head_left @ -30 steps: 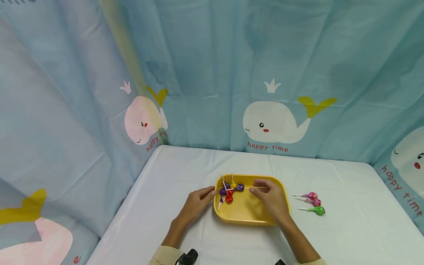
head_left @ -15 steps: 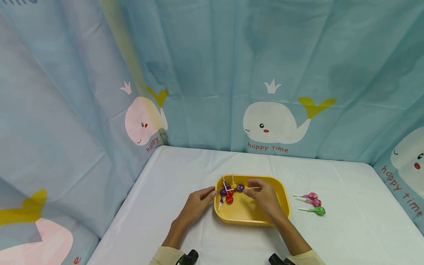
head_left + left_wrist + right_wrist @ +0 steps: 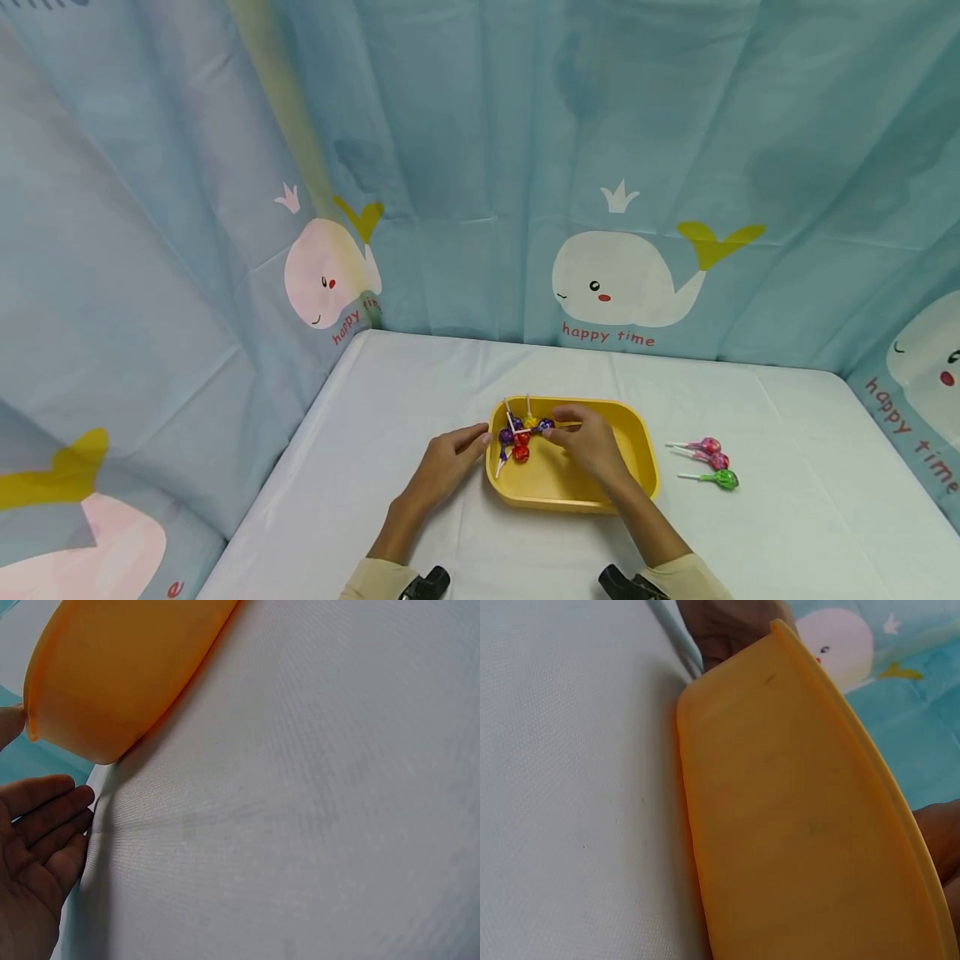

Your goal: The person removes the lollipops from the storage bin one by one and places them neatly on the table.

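A yellow tray [image 3: 555, 502] stands on the white-covered table, with several wrapped lollipops in its left part. They include a purple lollipop [image 3: 545, 424], a red lollipop [image 3: 521, 453] and a yellow lollipop [image 3: 530, 422]. My left hand [image 3: 448, 458] is at the tray's left end, thumb at the rim; in the left wrist view its other fingers lie extended below it. Over the tray, my right hand [image 3: 592, 446] has its thumb and index fingertips right at the purple lollipop's head; I cannot tell whether they pinch it. In the right wrist view, the tray's side wall hides most of that hand.
To the right of the tray, two pink lollipops [image 3: 710, 446] and a green lollipop [image 3: 725, 479] lie on the white tablecloth [image 3: 810, 467], sticks pointing left. A blue curtain [image 3: 465, 208] with whale prints surrounds the table at the back and sides.
My right hand has moved left over the tray, from its right part up to the purple lollipop. The left hand and the lollipops have stayed in place.
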`<state>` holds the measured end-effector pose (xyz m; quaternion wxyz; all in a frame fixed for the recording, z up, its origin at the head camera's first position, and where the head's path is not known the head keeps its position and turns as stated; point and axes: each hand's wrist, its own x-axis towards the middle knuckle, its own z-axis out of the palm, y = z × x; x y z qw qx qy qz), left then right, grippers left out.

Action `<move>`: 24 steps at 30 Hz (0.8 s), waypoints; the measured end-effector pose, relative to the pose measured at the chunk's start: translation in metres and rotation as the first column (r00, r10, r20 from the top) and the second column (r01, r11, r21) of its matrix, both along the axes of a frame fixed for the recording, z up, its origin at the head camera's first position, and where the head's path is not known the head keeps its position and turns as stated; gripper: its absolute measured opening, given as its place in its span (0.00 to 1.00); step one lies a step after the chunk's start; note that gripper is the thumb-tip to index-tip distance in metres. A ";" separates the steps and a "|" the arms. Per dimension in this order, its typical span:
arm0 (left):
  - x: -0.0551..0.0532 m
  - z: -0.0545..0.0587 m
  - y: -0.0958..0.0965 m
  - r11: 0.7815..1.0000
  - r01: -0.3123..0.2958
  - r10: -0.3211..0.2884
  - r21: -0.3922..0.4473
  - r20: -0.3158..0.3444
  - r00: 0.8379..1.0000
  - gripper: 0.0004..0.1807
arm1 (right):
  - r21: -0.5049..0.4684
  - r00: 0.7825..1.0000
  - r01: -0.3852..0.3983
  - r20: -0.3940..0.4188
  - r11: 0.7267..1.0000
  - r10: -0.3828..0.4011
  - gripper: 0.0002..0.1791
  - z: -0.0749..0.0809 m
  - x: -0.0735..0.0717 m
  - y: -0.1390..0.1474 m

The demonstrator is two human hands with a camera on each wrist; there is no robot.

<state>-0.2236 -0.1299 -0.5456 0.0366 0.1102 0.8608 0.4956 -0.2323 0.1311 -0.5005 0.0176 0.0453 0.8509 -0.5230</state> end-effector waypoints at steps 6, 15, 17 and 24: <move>0.001 0.000 0.000 1.000 0.000 0.000 0.001 0.006 1.000 0.33 | 0.023 1.000 -0.022 0.019 1.000 0.021 0.19 0.001 -0.001 -0.002; 0.001 0.001 0.000 1.000 -0.002 0.002 0.001 0.007 1.000 0.33 | 0.081 1.000 -0.029 -0.008 0.996 0.030 0.18 -0.003 -0.004 -0.005; 0.001 0.001 0.000 1.000 -0.002 0.002 0.001 0.010 1.000 0.33 | 0.084 0.999 -0.034 -0.017 0.996 0.035 0.17 -0.004 -0.005 -0.005; 0.001 0.000 -0.001 1.000 0.000 0.000 0.007 0.003 1.000 0.33 | 0.100 0.998 -0.054 -0.008 0.994 0.055 0.18 -0.005 -0.007 -0.007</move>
